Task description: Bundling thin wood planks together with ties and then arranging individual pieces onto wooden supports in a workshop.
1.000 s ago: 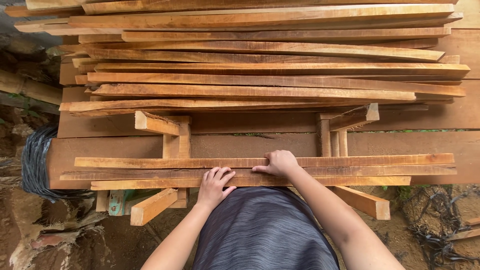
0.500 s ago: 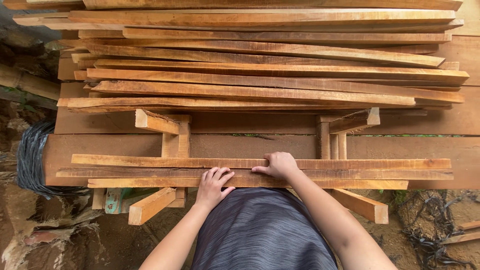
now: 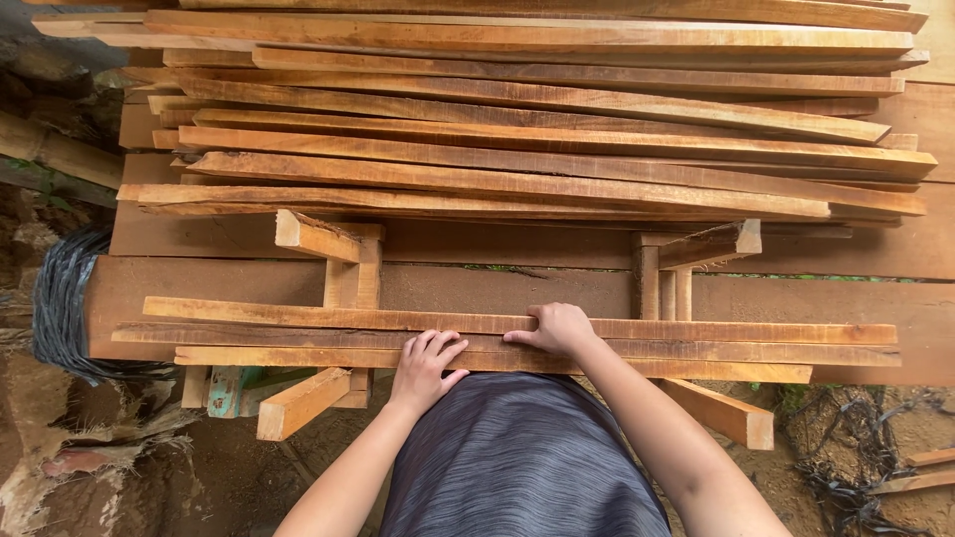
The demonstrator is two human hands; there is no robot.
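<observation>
1. Left hand [image 3: 423, 366]: lies palm down on the three long wooden slats [image 3: 696, 346] at the near edge of the work surface; its fingers [image 3: 438, 346] are spread flat and loosely apart, pressing on the wood and closed around nothing.
2. Right hand [image 3: 559, 328]: rests on the same slats just beside the left hand, slightly farther from the body; its fingers are curved over the top of the upper slat, touching it, with no full grasp visible.
3. Slats: they lie side by side and partly overlapping, running left to right, on a broad reddish-brown plank [image 3: 249, 283] that serves as the table top.
4. Trestle supports [image 3: 343, 264]: two rough frames of pale timber, one left and one right [image 3: 686, 254], with angled braces projecting toward the viewer below the slats.
5. Stack of slats [image 3: 537, 119]: a large pile of long orange-brown strips, unevenly laid with staggered ends, fills the far part of the surface.
6. Surroundings: an outdoor or open-sided setting; bare earth and stones [image 3: 90, 467] at the left, a coil of dark cord [image 3: 60, 308] beside the plank's left end, and tangled wire or roots [image 3: 856, 467] on the ground at the right.
7. The person's grey garment [image 3: 517, 457] fills the lower centre.
</observation>
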